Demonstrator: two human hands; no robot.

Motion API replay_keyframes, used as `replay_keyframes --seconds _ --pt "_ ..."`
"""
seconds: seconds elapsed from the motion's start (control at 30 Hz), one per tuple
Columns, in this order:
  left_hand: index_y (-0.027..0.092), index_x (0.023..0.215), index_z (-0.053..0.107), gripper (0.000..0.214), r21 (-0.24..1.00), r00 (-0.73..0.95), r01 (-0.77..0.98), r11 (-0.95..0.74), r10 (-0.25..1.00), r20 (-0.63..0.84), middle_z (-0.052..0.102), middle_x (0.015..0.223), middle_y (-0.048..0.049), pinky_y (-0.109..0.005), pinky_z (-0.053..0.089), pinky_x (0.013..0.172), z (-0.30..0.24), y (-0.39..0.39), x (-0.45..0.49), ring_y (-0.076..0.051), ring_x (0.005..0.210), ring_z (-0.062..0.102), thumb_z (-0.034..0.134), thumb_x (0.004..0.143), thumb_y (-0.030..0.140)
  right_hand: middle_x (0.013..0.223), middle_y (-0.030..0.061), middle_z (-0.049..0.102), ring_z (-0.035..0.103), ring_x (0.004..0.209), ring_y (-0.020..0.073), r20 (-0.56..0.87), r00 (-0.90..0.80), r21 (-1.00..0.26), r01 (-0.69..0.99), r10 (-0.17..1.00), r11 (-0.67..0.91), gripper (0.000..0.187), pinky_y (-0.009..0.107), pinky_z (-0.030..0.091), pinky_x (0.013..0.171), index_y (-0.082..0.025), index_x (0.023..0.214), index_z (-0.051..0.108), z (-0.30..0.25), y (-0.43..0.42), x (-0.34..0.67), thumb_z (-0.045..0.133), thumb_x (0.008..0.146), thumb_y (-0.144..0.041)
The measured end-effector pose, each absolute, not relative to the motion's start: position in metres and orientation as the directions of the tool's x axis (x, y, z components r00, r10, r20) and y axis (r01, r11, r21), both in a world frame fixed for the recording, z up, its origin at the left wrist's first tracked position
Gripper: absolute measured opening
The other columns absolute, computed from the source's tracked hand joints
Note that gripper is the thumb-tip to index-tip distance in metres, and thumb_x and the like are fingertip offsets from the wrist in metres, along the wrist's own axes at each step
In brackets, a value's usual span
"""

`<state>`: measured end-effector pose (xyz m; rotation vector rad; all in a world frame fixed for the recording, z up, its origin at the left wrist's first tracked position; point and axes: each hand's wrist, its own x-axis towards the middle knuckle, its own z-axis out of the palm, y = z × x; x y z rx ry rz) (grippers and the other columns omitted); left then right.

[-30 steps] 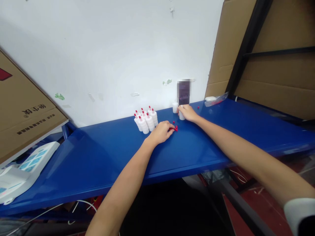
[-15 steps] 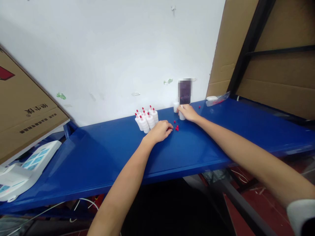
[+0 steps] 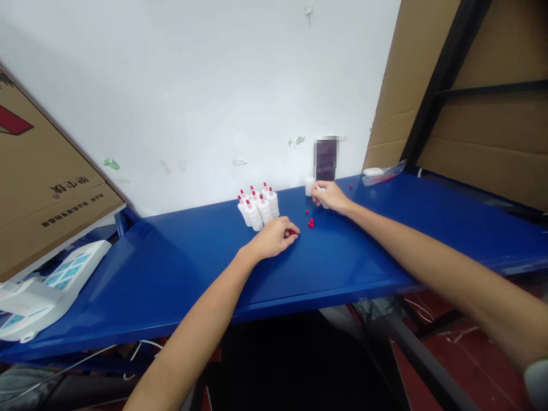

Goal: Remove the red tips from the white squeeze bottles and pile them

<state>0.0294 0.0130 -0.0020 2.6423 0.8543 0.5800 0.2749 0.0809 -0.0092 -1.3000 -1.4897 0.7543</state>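
My left hand (image 3: 276, 236) rests on the blue table with its fingers curled together, and small red caps (image 3: 292, 232) show between thumb and fingertips. My right hand (image 3: 333, 196) is closed around a white bottle (image 3: 326, 205), mostly hidden by the fingers and apparently tilted. Just behind that hand stands another white bottle (image 3: 309, 186). Several loose red caps (image 3: 311, 224) lie between my hands. Beyond my left hand, several white squeeze bottles (image 3: 256, 214) with red-tipped nozzles stand upright in a tight group.
A dark phone-like panel (image 3: 326, 160) leans on the white wall behind my right hand. A stray red cap (image 3: 351, 187) and a clear plastic bag (image 3: 384, 173) lie to the right. At left are a white scale-like device (image 3: 72, 274) and a cardboard box (image 3: 51, 182).
My left hand has drawn slightly back and left, away from the loose caps, with red now showing more plainly in its fingers. The bottle in my right hand has tipped from upright.
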Motion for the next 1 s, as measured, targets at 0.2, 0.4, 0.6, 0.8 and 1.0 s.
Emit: replay_keyframes --seconds 0.2,0.4,0.6,0.8,1.0 --pt "0.016 0.099 0.075 0.017 0.404 0.747 0.476 -0.781 0.602 0.282 0.069 0.093 -0.0064 -0.029 0.055 0.078 0.0 0.014 0.023 -0.014 0.077 0.064 0.061 0.089 0.016 0.051 -0.0052 0.053 0.048 0.047 0.011 0.252 -0.081 -0.834 0.488 0.964 0.259 0.009 0.024 0.038 0.051 -0.022 0.07 0.051 -0.001 0.059 0.284 0.059 0.068 -0.018" --pt "0.016 0.104 0.074 0.021 0.398 0.764 0.456 -0.796 0.579 0.283 0.069 0.098 -0.0076 -0.03 0.054 0.078 0.001 0.014 0.022 -0.014 0.077 0.062 0.059 0.09 0.018 0.055 -0.0041 0.052 0.048 0.051 0.0133 0.243 -0.212 -0.838 0.446 0.946 0.315 0.009 0.026 0.037 0.053 -0.024 0.072 0.047 -0.002 -0.002 0.303 0.054 0.068 -0.028" --pt "0.016 0.102 0.074 0.024 0.381 0.703 0.458 -0.803 0.59 0.397 0.07 0.094 -0.0067 -0.03 0.052 0.08 0.011 0.011 0.022 -0.015 0.079 0.062 0.053 0.091 0.017 0.067 -0.0037 0.053 0.046 0.062 0.0136 0.182 -0.528 -0.656 0.563 0.829 0.503 0.007 0.026 0.038 0.063 -0.024 0.072 0.049 0.009 -0.046 0.29 0.056 0.071 -0.023" --pt "0.015 0.075 0.071 0.019 0.388 0.702 0.482 -0.785 0.612 0.364 0.058 0.059 0.0009 -0.027 0.043 0.065 0.024 -0.004 0.024 -0.011 0.056 0.051 0.055 0.084 0.02 0.064 -0.0032 0.056 0.046 0.061 0.015 0.295 -0.511 -0.471 0.658 0.807 0.588 0.008 0.028 0.034 0.063 -0.024 0.071 0.05 0.043 -0.021 0.265 0.058 0.068 -0.023" --pt "0.016 0.06 0.056 0.023 0.429 0.667 0.536 -0.727 0.676 0.313 0.053 0.056 0.0018 -0.027 0.035 0.057 0.024 -0.007 0.024 -0.01 0.053 0.044 0.051 0.082 0.02 0.072 0.0015 0.062 0.057 0.071 0.0183 0.675 -0.253 -0.452 0.602 0.693 0.659 0.004 0.029 0.041 0.071 -0.022 0.076 0.054 0.043 0.007 0.25 0.053 0.073 -0.023"
